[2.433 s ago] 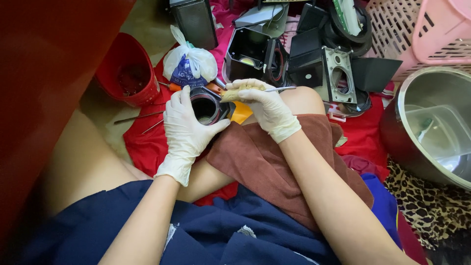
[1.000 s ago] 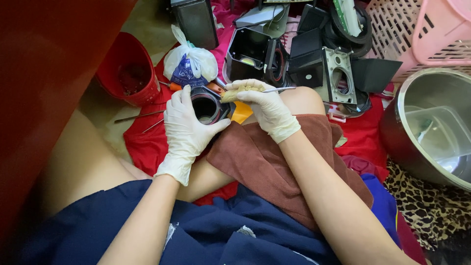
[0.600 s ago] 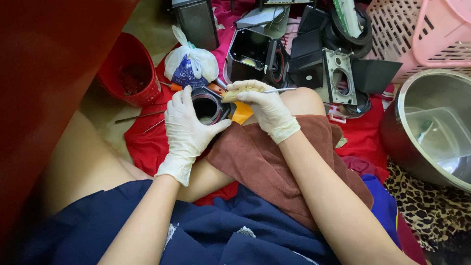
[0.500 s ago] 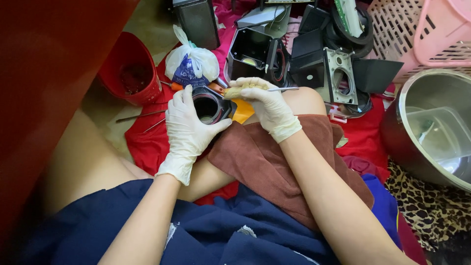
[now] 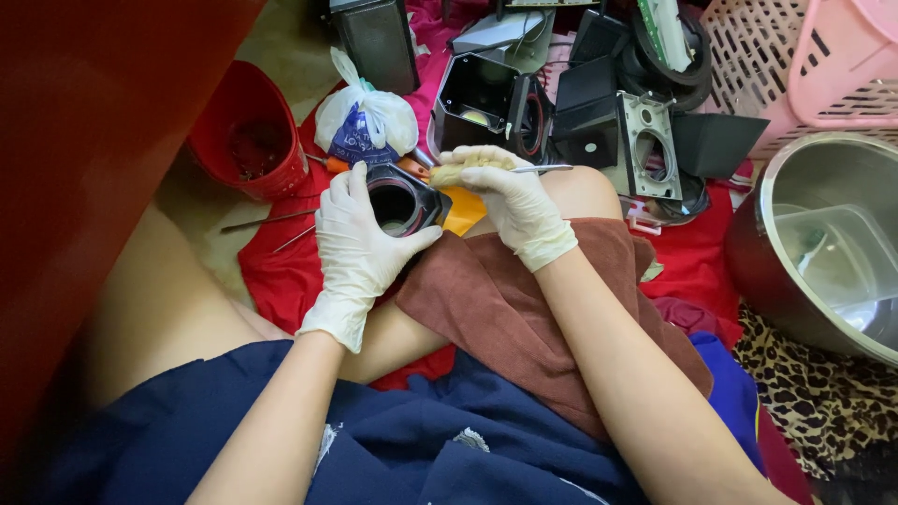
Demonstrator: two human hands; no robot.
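The gloved left hand (image 5: pixel 360 245) is closed around a small black housing with a round opening (image 5: pixel 400 201), holding it above the brown towel (image 5: pixel 524 309) on the person's lap. The gloved right hand (image 5: pixel 510 201) pinches a thin metal tool (image 5: pixel 541 169) just right of the housing. This piece looks only partly taken apart. Farther off, on the red cloth (image 5: pixel 281 271), several black box-shaped housings (image 5: pixel 599 122) lie already opened, beside a steel bowl (image 5: pixel 823 243) at right.
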